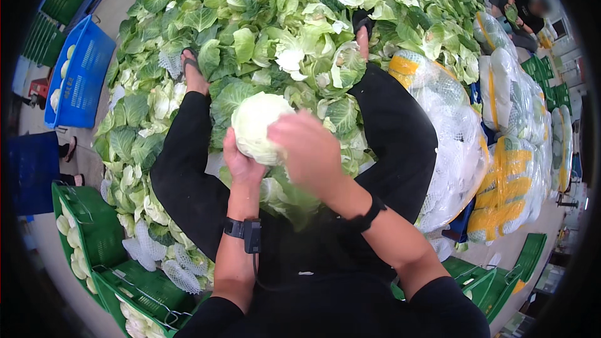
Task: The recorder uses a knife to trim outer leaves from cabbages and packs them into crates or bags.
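A pale, smooth cabbage head [260, 126] rests in my left hand [243, 158], whose fingers and thumb cup it from below and the left. My right hand [302, 147] is at the cabbage's right side. Motion smears its fingers, and I cannot make out whether they grip anything. Beneath that hand is a blurred light-green leaf [289, 199]. A deep heap of loose cabbage leaves [194, 19] spreads around my outstretched legs and beyond my feet.
At the left stand a blue crate [87, 78] and green crates [103, 228] with cabbages. White foam net sleeves [181, 266] lie near the green crates. Large plastic bags [454, 134] stand at my right, with wrapped stacks [504, 197] beyond. Another person [523, 15] sits at the far right.
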Demonstrator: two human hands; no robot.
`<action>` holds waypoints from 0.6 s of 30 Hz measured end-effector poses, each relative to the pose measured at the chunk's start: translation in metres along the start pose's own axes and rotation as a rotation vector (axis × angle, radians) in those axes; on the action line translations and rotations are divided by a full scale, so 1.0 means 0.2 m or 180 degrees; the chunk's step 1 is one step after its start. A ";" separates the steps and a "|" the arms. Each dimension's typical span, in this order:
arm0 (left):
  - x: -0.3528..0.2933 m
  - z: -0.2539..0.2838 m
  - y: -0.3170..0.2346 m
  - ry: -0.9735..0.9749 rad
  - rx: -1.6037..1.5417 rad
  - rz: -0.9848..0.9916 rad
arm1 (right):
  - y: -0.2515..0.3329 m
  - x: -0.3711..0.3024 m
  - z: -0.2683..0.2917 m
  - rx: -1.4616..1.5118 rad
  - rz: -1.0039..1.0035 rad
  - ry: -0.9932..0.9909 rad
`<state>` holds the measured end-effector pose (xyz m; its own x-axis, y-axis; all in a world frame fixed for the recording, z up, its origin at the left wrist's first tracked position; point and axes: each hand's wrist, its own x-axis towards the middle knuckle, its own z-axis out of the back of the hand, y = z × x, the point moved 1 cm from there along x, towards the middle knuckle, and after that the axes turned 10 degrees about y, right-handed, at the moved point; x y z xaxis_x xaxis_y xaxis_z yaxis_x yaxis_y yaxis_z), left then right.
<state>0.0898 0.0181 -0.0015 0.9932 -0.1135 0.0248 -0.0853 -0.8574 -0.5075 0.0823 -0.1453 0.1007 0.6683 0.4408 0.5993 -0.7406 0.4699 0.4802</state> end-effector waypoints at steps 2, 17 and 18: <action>0.02 0.04 0.04 -0.0054 -0.0237 0.0258 | 0.16 -0.11 0.00 0.0638 -0.0094 0.0702; 0.00 -0.06 -0.02 0.0267 -0.0216 -0.0181 | 0.03 -0.01 0.09 0.0867 -0.1710 0.0252; -0.01 -0.06 -0.02 0.0340 -0.0329 -0.0144 | 0.02 -0.01 0.10 0.0875 -0.1715 0.0270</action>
<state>0.0882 0.0161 0.0109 0.9827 -0.1217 0.1399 -0.0538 -0.9093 -0.4127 0.0755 -0.1600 0.1144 0.9488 0.2606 0.1785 -0.2803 0.4341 0.8561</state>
